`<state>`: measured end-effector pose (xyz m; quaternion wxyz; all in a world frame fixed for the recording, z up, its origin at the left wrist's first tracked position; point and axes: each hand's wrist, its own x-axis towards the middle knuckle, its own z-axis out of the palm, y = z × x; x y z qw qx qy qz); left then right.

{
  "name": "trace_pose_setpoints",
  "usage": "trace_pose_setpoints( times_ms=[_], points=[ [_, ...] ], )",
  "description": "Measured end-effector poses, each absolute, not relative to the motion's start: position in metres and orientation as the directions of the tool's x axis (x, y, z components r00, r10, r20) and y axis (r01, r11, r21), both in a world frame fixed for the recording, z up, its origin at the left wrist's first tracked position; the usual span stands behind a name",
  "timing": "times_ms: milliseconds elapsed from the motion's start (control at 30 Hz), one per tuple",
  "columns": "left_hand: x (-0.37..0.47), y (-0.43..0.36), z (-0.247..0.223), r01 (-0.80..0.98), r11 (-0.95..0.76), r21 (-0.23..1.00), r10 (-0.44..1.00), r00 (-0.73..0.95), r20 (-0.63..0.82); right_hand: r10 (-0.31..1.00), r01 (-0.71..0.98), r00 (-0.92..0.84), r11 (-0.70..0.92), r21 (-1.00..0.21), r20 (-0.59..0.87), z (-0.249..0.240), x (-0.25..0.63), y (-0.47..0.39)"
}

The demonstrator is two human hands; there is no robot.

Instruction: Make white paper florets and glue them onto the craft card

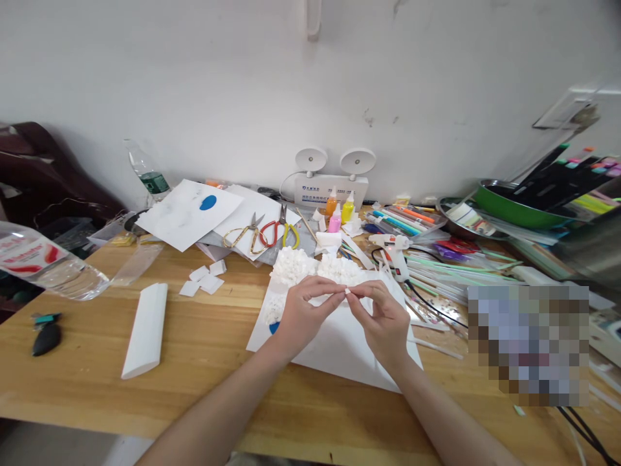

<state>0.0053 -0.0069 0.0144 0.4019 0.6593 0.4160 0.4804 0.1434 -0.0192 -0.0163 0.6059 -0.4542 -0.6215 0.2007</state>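
Above a white sheet of paper point(334, 356), my left hand point(308, 310) and my right hand point(383, 317) meet at the fingertips. Between them both pinch a tiny white piece of paper point(347, 290); its exact shape is too small to make out. Just beyond my fingers, fluffy heaps of crumpled white paper point(294, 264) sit along the sheet's far edge. Partly behind my left hand are another white crumpled patch point(275, 309) and a blue shape point(274, 327).
Left lie small white paper squares point(201, 280), a flat white roll point(145, 330), a black bulb blower point(47, 338) and a water bottle point(48, 262). Scissors point(247, 234), red-yellow pliers point(280, 230) and paint bottles point(334, 219) stand behind. Right are a glue gun point(394, 252) and pens point(402, 220).
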Motion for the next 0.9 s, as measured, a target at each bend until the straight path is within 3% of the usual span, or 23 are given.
trace_pose_setpoints(
  times_ms=[367, 900],
  points=[
    [0.0062, -0.0071, 0.0193, 0.155, -0.351, 0.923, 0.919, 0.248, 0.308, 0.868, 0.183, 0.1, 0.464, -0.867, 0.486, -0.0125, 0.1447, -0.0173],
    [0.0058, -0.006, 0.017, 0.166, -0.35, 0.922, 0.925, 0.216, 0.312, 0.825, 0.261, 0.151, 0.498, -0.827, 0.545, -0.0175, 0.1466, -0.0152]
  ],
)
